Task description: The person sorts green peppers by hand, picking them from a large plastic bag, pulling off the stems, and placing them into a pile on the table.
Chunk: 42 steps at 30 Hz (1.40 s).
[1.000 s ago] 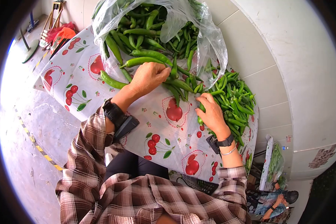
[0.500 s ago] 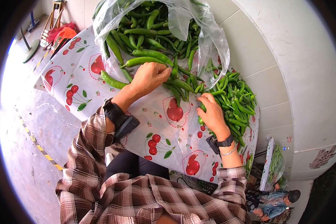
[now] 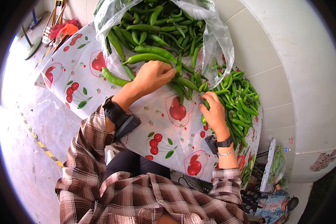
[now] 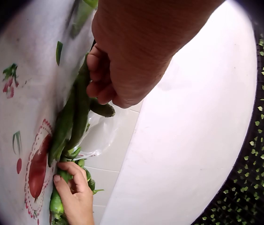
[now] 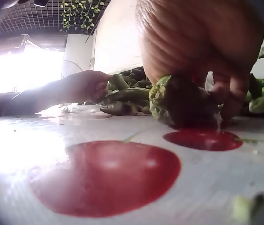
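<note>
My left hand (image 3: 153, 76) pinches long green peppers (image 3: 184, 82) at the front of a clear plastic bag (image 3: 216, 37); in the left wrist view its curled fingers close on the peppers' upper ends (image 4: 81, 93). To the right, my right hand (image 3: 215, 114) curls round a green pepper (image 3: 206, 105) beside a heap of smaller green peppers (image 3: 242, 100). The right wrist view shows that pepper's blunt end (image 5: 162, 98) under the palm, low over the tablecloth (image 5: 99, 131). Its far end is hidden by the fingers.
Many green peppers (image 3: 149, 28) fill the open bag at the table's far side. A pale wall (image 3: 280, 41) curves along the right. At the lower right, another person (image 3: 274, 205) is near a tray of greens (image 3: 276, 160). Orange and red bags (image 3: 67, 31) lie at the upper left.
The head view has shifted slightly, so the table and bag appear a little to the right. Both hands keep nearly the same places and hold. The other person's posture has changed.
</note>
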Each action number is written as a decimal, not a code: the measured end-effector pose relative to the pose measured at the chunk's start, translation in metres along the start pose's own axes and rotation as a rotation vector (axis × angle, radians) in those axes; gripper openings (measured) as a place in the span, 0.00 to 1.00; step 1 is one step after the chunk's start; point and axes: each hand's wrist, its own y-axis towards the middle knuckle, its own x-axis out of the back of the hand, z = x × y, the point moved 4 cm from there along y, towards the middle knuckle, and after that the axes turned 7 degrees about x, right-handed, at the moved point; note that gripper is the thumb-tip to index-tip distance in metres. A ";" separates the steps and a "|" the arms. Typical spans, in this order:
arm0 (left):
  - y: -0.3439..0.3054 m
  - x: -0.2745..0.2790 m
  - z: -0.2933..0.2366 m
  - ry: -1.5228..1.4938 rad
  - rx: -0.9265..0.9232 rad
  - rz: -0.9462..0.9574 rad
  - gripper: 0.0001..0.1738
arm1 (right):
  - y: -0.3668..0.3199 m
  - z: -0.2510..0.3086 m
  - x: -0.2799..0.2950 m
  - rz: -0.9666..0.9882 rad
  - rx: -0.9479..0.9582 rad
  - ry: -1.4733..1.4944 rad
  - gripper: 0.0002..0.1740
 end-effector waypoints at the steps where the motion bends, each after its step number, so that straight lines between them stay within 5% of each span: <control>1: 0.000 0.000 -0.001 0.024 -0.009 0.002 0.20 | 0.000 -0.001 0.000 0.003 -0.001 0.004 0.16; 42: -0.002 -0.001 -0.004 0.100 -0.038 0.001 0.19 | -0.005 -0.015 -0.001 -0.065 -0.062 0.183 0.13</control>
